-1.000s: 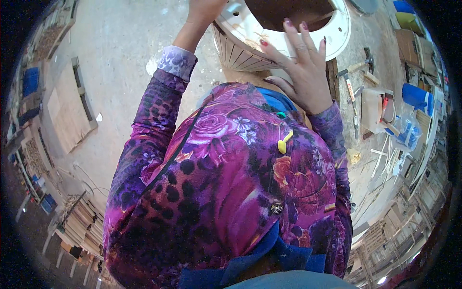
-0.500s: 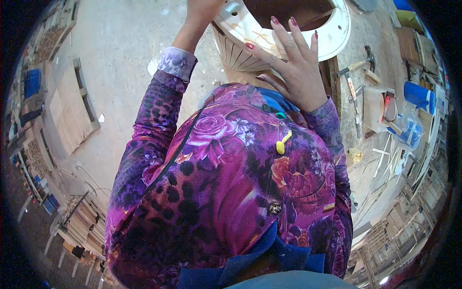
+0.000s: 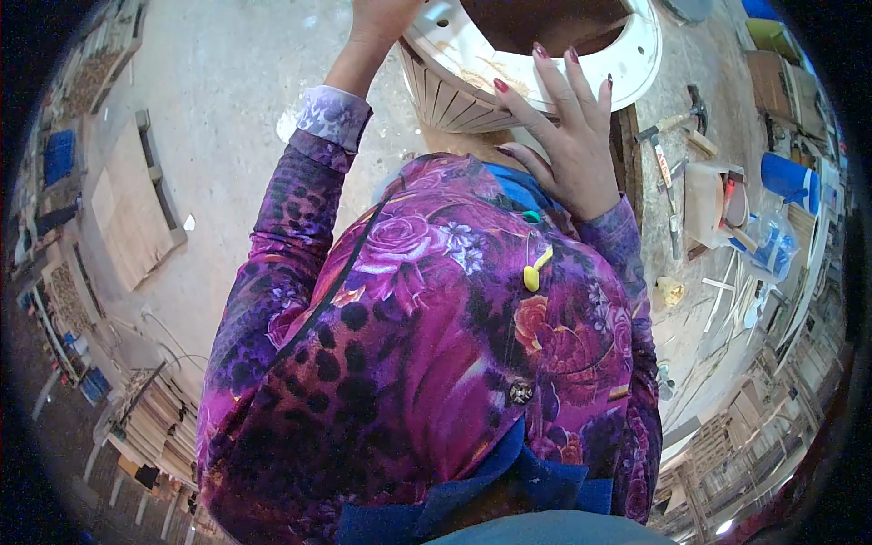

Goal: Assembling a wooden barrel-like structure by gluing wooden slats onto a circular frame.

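While my left hand [image 3: 381, 18] keeps gripping the round white slatted wooden planter [image 3: 472, 86], my right hand [image 3: 568, 145] is spreading its released fingers [image 3: 545, 77] higher onto the rim.

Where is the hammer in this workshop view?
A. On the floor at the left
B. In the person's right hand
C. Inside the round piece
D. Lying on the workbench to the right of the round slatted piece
D: the hammer lies on the bench, right of the white slatted ring, apart from the right hand.
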`<state>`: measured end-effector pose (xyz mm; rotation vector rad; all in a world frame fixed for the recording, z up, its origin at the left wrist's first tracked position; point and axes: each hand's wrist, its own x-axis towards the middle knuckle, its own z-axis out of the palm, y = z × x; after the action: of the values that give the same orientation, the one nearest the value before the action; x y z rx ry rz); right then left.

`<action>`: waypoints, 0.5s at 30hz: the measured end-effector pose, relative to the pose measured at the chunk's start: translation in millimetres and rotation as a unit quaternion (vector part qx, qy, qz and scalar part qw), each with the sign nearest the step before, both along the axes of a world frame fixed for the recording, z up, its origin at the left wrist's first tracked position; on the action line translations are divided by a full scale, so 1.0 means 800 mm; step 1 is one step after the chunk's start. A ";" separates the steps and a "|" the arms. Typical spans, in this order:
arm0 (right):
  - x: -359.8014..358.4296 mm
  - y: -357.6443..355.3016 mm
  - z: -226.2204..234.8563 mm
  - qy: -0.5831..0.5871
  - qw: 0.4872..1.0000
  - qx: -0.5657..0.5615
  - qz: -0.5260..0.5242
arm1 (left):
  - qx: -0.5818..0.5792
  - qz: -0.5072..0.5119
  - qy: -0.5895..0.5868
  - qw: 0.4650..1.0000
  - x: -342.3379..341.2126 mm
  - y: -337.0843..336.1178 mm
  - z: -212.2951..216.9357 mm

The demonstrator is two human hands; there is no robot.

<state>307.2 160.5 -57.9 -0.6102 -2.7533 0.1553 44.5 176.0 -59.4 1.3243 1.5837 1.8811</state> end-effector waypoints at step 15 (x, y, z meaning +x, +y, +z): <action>-0.014 0.006 0.013 0.014 1.000 0.007 -0.004 | 0.004 0.012 0.016 1.000 -0.003 0.003 -0.005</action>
<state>295.7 165.6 -47.9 -0.6113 -2.7216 0.1428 42.2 178.0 -63.8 1.3514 1.6154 1.8918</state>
